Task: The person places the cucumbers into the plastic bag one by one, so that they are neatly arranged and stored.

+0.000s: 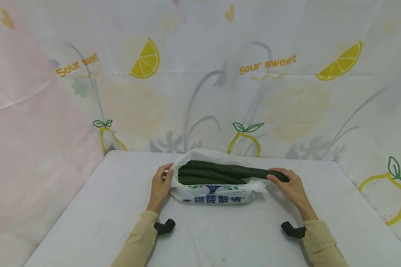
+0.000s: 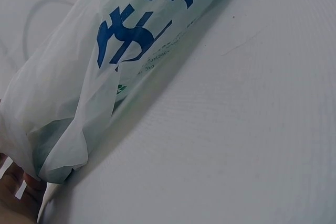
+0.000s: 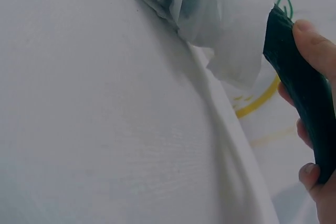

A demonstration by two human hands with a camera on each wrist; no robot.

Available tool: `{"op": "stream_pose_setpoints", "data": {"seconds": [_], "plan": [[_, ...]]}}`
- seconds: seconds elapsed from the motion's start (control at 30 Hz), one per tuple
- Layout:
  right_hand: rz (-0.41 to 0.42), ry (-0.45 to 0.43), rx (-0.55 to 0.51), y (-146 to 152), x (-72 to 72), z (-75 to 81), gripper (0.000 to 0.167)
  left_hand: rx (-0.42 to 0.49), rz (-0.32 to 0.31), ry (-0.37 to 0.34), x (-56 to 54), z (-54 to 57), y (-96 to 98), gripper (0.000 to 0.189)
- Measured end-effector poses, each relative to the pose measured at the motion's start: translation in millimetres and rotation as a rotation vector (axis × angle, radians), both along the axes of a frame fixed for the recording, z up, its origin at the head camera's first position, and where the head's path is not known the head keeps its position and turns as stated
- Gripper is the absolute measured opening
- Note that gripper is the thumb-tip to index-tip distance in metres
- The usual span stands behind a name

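Note:
A white plastic bag (image 1: 217,196) with blue and green print lies on its side on the table, its mouth facing up. Several dark green cucumbers (image 1: 207,179) lie lengthwise inside it. My right hand (image 1: 292,187) grips the right end of one long cucumber (image 1: 244,171), which sticks out past the bag's right side; the right wrist view shows thumb and fingers around this cucumber (image 3: 302,82). At the bag's left end, my left hand (image 1: 161,187) pinches the plastic edge. In the left wrist view, only part of that hand (image 2: 21,195) shows beside the bag (image 2: 79,93).
The bag rests on a white-covered table (image 1: 200,237) near its back edge. Behind it hangs a pale curtain (image 1: 194,96) printed with lemons and lettering. Black devices are strapped at the left wrist (image 1: 165,226) and right wrist (image 1: 292,230).

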State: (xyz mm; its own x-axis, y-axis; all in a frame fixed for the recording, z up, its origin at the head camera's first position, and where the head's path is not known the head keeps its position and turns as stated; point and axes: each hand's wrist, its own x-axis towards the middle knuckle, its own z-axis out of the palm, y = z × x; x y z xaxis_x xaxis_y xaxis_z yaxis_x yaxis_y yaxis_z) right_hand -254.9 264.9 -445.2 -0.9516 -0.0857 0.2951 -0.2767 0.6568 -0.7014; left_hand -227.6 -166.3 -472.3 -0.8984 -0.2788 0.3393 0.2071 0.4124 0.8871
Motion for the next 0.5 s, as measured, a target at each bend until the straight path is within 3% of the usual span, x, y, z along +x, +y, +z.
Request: {"op": "stream_pose_setpoints", "data": {"seconds": [0.37, 0.43, 0.5], "plan": [[0.039, 0.025, 0.009, -13.1, -5.0, -0.8, 0.037, 0.01, 0.01, -0.003, 0.7, 1.6, -0.2, 0.03], [0.048, 0.033, 0.005, -14.2, -5.7, -0.5, 0.037, 0.011, 0.001, -0.003, 5.0, 10.3, 2.9, 0.03], [0.054, 0.04, 0.003, -15.4, -6.2, 0.1, 0.037, 0.016, -0.008, 0.005, 4.6, 10.1, 2.8, 0.031]]}}
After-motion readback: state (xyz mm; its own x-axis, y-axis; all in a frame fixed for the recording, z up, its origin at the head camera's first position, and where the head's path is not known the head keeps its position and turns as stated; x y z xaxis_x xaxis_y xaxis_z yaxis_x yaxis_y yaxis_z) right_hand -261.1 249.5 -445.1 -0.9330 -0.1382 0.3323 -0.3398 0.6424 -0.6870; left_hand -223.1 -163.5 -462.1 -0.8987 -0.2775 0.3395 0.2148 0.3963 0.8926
